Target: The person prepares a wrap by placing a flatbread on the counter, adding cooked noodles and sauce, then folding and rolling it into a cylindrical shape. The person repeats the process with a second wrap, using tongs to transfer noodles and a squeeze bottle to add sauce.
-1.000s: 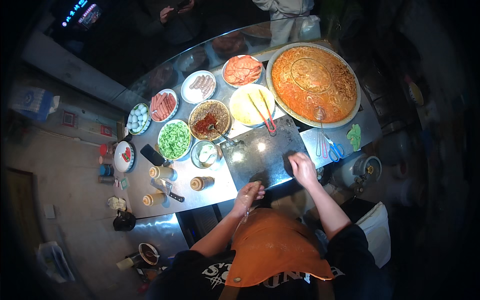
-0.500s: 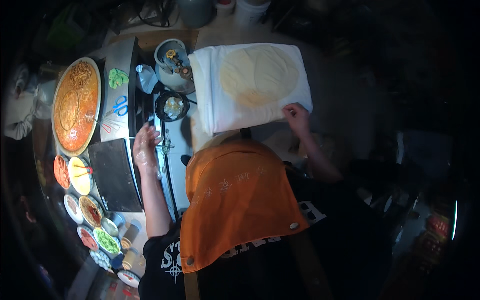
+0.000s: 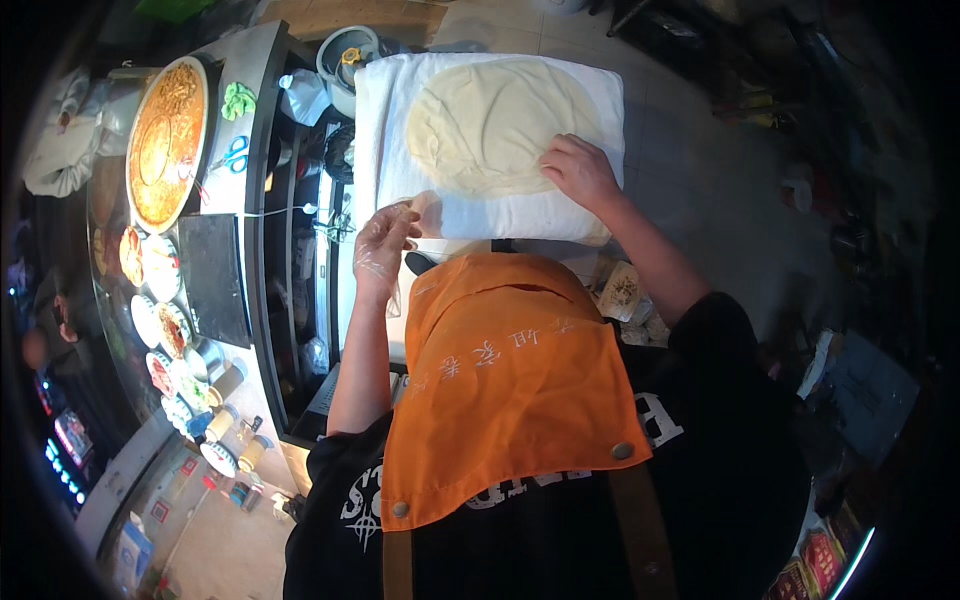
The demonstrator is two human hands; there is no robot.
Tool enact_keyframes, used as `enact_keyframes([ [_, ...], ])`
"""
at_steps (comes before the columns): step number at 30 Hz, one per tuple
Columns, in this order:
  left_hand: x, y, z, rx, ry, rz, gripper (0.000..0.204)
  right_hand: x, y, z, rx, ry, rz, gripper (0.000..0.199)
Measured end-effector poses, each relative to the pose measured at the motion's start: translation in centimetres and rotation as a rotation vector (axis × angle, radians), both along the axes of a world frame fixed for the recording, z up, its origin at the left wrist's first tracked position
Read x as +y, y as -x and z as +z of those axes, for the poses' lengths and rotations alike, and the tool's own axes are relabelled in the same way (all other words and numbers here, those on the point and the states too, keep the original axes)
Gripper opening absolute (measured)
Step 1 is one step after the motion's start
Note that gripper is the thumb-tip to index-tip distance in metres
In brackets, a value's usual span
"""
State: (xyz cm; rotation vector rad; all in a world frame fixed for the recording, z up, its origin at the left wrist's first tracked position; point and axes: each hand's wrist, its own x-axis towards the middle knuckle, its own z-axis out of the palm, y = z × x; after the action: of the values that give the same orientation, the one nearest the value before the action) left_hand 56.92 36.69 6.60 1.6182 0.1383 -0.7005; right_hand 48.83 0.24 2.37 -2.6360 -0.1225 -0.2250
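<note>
A thin, round, pale flatbread (image 3: 480, 115) with wrinkles across it lies on a folded white cloth (image 3: 385, 110) in front of me. My right hand (image 3: 582, 172) is over its right side, fingers curled and pinching its near edge. At the cloth's near left corner is my left hand (image 3: 384, 245), its fingers closed together. It looks covered by a clear plastic glove. A thin, see-through pale sheet (image 3: 428, 212) shows at those fingertips; whether it is film or dough I cannot tell.
On the left counter stand a big round pan (image 3: 195, 190) of orange-red food, blue-handled scissors (image 3: 236, 155), a black flat plate (image 3: 215, 280) and several bowls of fillings. A gas cylinder (image 3: 345, 60) stands behind the cloth's left corner. A person's sleeve (image 3: 60, 165) shows far left.
My right hand has moved from the cloth's near right edge onto the flatbread. My left hand has come right, from the counter to the cloth, its fingers closing. The view has shifted.
</note>
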Motion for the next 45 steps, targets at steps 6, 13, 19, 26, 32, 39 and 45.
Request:
enact_keyframes([
  [6, -5.5, -0.5, -2.1, -0.319, -0.213, -0.206, 0.030, 0.8, -1.4, -1.7, 0.068, 0.107, 0.088, 0.008],
  [13, -14.0, -2.6, -4.4, -0.904, -0.546, -0.668, 0.045, 0.1, -2.3, -0.2, 0.052, -0.029, 0.151, 0.006],
  [19, -13.7, -3.2, -4.9, -0.847, -0.584, -0.699, 0.051, -0.3, -3.4, -1.3, 0.159, 0.036, 0.230, 0.008],
  [26, -12.9, -4.1, -4.4, -0.819, -0.614, -0.809, 0.051, -2.9, -4.5, -0.3, 0.385, -0.187, 0.143, 0.007],
  [32, -13.4, -4.0, -4.2, -0.771, -0.596, -0.788, 0.046, -4.1, -5.9, 0.9, 0.332, -0.160, 0.231, 0.010],
  [39, -13.9, -3.9, -4.3, -0.811, -0.648, -0.790, 0.045, -3.1, -5.4, -0.3, 0.380, 0.020, 0.263, 0.006],
  [45, -15.0, -3.4, -4.0, -0.854, -0.690, -0.796, 0.041, -5.3, -7.6, 0.0, 0.431, -0.267, 0.112, 0.008],
])
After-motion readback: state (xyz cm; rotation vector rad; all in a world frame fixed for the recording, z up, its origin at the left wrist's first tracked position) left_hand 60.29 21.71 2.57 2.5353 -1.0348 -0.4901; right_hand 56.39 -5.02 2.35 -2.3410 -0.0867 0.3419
